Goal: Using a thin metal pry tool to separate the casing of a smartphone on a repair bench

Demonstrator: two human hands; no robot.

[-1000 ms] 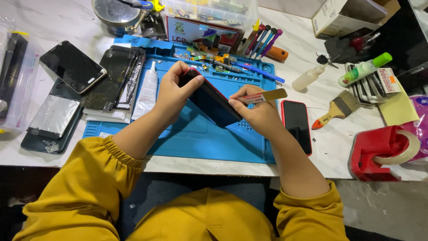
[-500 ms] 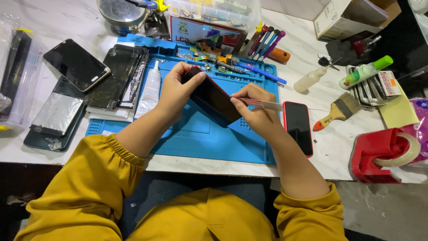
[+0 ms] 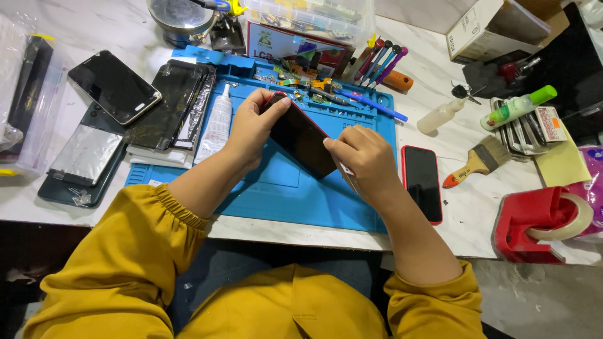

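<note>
**Phone in both hands over the mat, edge being worked**

Left hand (image 3: 251,129) grips the top end of a dark phone (image 3: 300,137) w/ red rim, fingers curled round its upper corner, thumb on the near side. Right hand (image 3: 364,162) is clenched at the phone's lower right edge, pinching a thin pale tool (image 3: 347,174) between thumb and fingers; tool tip sits at the edge, but can't tell if it's in a seam or just against it. Phone is tilted, held just above the blue mat (image 3: 276,188), not lying flat on it.

Progress, judged from this: phone looks whole, glass on, no gap visible along the rim. So the edge work seems early or mid-way; nothing has come off this unit yet as far as can be seen.

Around it: 2nd phone (image 3: 422,182) w/ red rim lies flat just right of the mat, screen up. Left of the mat, a stack of dark screens (image 3: 173,103) and a white glue tube (image 3: 217,122). Small parts and a blue-handled tool (image 3: 370,105) at the mat's far edge. Brush (image 3: 478,160) and red tape dispenser (image 3: 540,223) sit well to the right, untouched.
</note>
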